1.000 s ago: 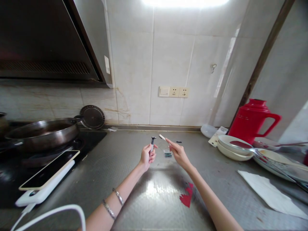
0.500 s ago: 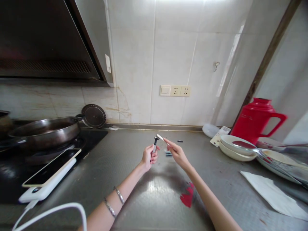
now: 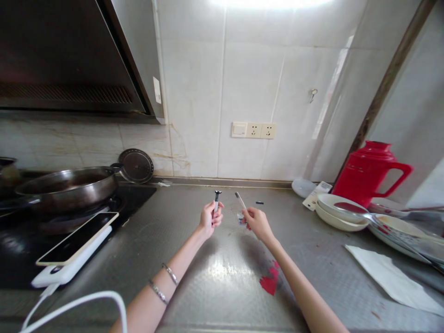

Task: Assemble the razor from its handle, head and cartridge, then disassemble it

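Observation:
My left hand (image 3: 211, 216) is closed around the handle of a razor (image 3: 217, 199), its dark head pointing up and away from me. To its right, my right hand (image 3: 257, 223) grips a toothbrush (image 3: 241, 200) with a pale handle and dark bristles at the raised end. A gap separates the razor's head from the brush. Partly behind my right fingers, a small clear item with dark markings (image 3: 239, 217) lies on the metal counter (image 3: 194, 259). A short black strip (image 3: 259, 202) rests farther back on the counter.
On the left are a pan (image 3: 69, 187) on the stove and a phone (image 3: 78, 238) on a white power bank with a cable (image 3: 86, 296). Stacked bowls (image 3: 342, 222), a red thermos (image 3: 362, 173) and a white cloth or paper (image 3: 391, 277) occupy the right.
The toothbrush has drawn away from the razor's head, where it was touching or very close. My left hand has shifted slightly left, and the brush now points more upright, bristles turned differently.

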Tool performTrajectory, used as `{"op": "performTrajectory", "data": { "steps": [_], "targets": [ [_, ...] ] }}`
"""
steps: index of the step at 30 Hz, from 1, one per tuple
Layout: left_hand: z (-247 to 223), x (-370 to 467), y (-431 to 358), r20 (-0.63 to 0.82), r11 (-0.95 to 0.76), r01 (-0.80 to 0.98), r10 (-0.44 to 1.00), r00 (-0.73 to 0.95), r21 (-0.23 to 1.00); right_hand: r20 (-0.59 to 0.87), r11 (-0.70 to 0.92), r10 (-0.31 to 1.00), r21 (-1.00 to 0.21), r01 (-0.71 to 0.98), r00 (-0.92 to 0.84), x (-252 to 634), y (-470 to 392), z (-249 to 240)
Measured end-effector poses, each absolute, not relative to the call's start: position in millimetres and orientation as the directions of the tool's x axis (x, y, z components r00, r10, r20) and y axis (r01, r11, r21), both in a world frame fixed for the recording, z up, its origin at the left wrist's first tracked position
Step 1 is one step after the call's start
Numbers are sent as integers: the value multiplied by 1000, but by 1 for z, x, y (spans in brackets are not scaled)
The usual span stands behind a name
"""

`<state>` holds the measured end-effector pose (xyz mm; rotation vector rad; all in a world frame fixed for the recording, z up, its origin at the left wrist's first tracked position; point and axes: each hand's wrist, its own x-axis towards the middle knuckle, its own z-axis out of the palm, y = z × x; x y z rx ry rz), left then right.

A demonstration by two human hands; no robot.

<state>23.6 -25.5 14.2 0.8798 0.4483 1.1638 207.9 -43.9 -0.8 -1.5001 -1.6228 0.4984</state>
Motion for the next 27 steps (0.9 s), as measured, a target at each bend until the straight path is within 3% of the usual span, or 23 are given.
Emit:
{"op": "performTrajectory", "data": {
  "steps": [3, 7, 15, 27],
  "targets": [
    [13, 26, -27, 130, 127, -595, 920, 369, 794, 242, -6, 957, -533, 846, 159, 197, -48, 5],
    [13, 29, -30, 130, 132, -592, 916, 379, 795, 119, -107, 982, -305, 946, 149, 183, -47, 6],
    [13, 32, -31, 106, 149, -590, 921, 375, 794, 6, -56, 998, -184, 981, 58, 168, -39, -8],
    [9, 32, -30, 94, 151, -566, 920, 381, 811, 44, -63, 997, -113, 992, 68, 161, -47, -10]
  ]
}}
